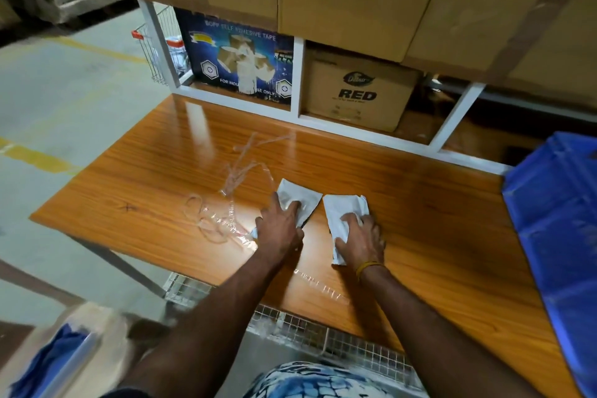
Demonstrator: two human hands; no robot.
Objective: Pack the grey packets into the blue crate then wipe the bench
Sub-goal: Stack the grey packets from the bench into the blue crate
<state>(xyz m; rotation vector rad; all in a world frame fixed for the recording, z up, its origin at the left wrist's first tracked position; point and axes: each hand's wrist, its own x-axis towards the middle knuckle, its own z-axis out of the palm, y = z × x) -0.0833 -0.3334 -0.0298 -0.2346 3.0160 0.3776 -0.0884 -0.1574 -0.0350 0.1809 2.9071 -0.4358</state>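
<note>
Two pale grey packets lie side by side on the wooden bench (145,178). My left hand (280,225) lies on top of the left packet (298,195), fingers bent over its near half. My right hand (360,237) rests on the right packet (339,213), fingers curled over its right edge. The blue crate (555,203) stands at the bench's right end, only partly in view; its inside is hidden.
Loose clear plastic strips (226,203) lie on the bench left of the packets. Cardboard boxes (358,90) fill the white shelf behind. A wire basket (290,323) hangs below the front edge. A blue cloth (48,362) sits lower left.
</note>
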